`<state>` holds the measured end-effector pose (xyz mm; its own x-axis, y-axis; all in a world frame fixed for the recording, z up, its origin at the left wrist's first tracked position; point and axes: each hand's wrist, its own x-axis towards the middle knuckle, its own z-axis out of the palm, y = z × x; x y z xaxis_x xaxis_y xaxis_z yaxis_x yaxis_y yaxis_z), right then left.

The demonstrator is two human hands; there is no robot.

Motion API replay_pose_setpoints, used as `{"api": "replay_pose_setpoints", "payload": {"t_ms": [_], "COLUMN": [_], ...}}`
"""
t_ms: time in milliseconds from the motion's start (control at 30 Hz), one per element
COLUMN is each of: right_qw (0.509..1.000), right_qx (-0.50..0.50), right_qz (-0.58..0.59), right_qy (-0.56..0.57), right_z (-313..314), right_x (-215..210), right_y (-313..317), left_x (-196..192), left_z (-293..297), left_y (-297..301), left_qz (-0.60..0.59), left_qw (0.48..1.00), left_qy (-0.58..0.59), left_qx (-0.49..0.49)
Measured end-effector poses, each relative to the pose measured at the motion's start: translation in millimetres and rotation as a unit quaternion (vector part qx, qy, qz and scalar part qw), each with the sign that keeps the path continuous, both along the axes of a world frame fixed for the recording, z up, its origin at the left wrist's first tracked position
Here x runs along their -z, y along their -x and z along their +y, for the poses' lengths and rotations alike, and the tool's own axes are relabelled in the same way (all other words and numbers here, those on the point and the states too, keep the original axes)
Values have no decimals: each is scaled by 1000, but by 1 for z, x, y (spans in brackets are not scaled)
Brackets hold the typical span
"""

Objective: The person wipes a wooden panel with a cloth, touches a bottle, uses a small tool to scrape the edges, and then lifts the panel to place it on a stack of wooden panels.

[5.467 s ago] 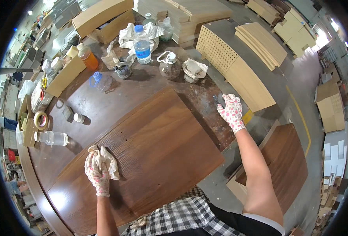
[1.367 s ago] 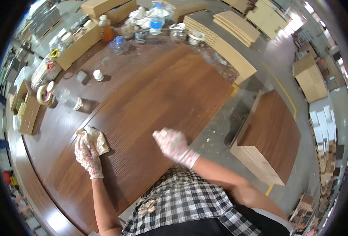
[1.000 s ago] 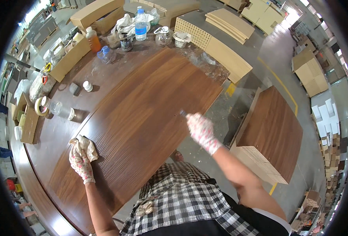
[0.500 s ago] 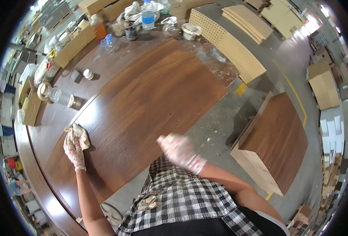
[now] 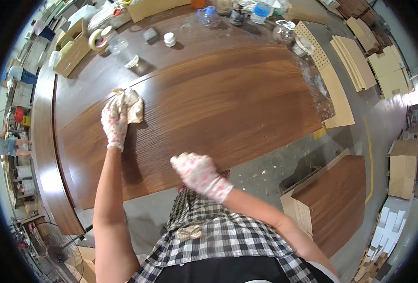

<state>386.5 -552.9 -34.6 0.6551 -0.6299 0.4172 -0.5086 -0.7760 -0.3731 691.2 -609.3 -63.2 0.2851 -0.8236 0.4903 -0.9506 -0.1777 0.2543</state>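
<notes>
A long brown wood-grain panel (image 5: pixel 209 104) lies flat in front of me on a dark work table (image 5: pixel 190 37). My left hand (image 5: pixel 114 120), in a white glove with pink dots, presses a crumpled off-white rag (image 5: pixel 135 106) onto the panel near its far left edge. The fingers are closed over the cloth. Above the panel's near edge is my right hand (image 5: pixel 200 175), gloved alike, its fingers curled into a fist. Whatever that fist may hold is hidden. Two small dark holes show in the panel to its right.
Beyond the panel stand a clear jar (image 5: pixel 119 47), a small white bottle (image 5: pixel 170 39), a grey block (image 5: pixel 150 35) and several bottles. A second brown board (image 5: pixel 338 203) sits low at the right. Cartons (image 5: pixel 402 167) line the far right; a fan (image 5: pixel 55 250) stands at lower left.
The view has turned, so the panel lies more level across it. My right hand has shifted left along the near edge. The left hand stays on the rag near the far edge.
</notes>
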Motion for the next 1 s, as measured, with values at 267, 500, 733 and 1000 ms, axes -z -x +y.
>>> {"api": "replay_pose_setpoints", "payload": {"t_ms": [267, 500, 733, 1000], "right_qw": [929, 996, 921, 958], "right_qx": [360, -6, 365, -278], "right_qz": [28, 93, 20, 63], "right_qy": [80, 4, 132, 4], "right_z": [-91, 48, -55, 129], "right_x": [11, -3, 17, -9], "right_y": [75, -125, 49, -205], "left_x": [-8, -52, -68, -17], "left_z": [18, 109, 238, 322], "left_y": [5, -41, -118, -130], "left_qz": [602, 663, 638, 201], "left_qw": [795, 738, 697, 936], "left_qy": [51, 114, 325, 241], "left_qx": [52, 57, -50, -161]}}
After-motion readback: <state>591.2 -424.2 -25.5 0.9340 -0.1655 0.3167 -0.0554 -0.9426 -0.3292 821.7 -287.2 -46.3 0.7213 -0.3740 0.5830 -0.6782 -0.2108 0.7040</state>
